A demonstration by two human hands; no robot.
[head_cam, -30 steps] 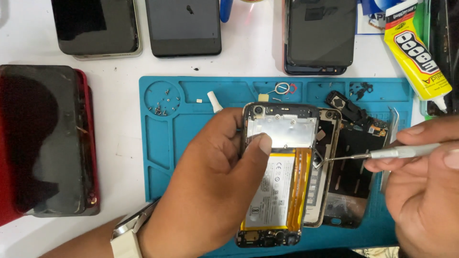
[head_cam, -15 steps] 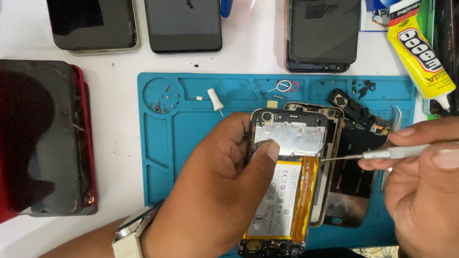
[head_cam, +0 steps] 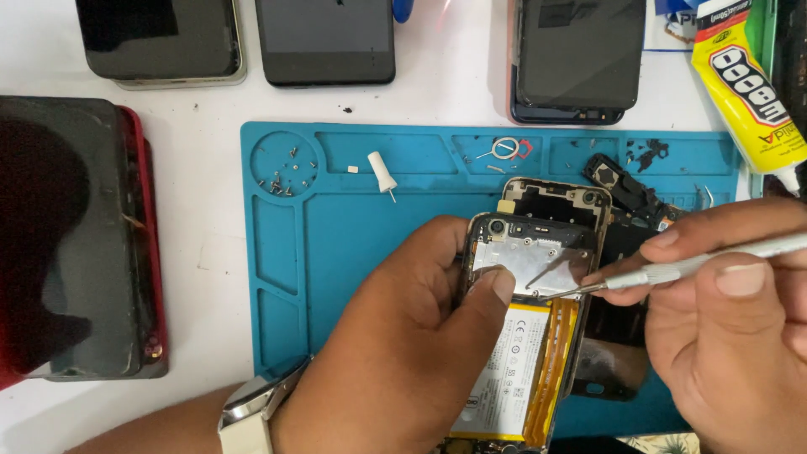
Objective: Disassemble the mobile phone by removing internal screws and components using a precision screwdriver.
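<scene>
Left hand (head_cam: 403,336): holds the open phone (head_cam: 525,328) at its left edge, thumb on the shiny plate.
Right hand (head_cam: 723,328): fingers pinch a thin screwdriver (head_cam: 681,269), tip on the plate.
Phone: on the blue mat (head_cam: 336,235), right of middle.
Room: bare mat to the left.
Change: the tip moved from the phone's edge onto the plate.

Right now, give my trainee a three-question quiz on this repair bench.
1. True or false: the left hand rests its thumb on the opened phone.
2. The right hand holds: A) glue tube, B) thin metal tool, C) screw.
3. What colour is the work mat?

Key: 1 true; 2 B; 3 blue.
</scene>
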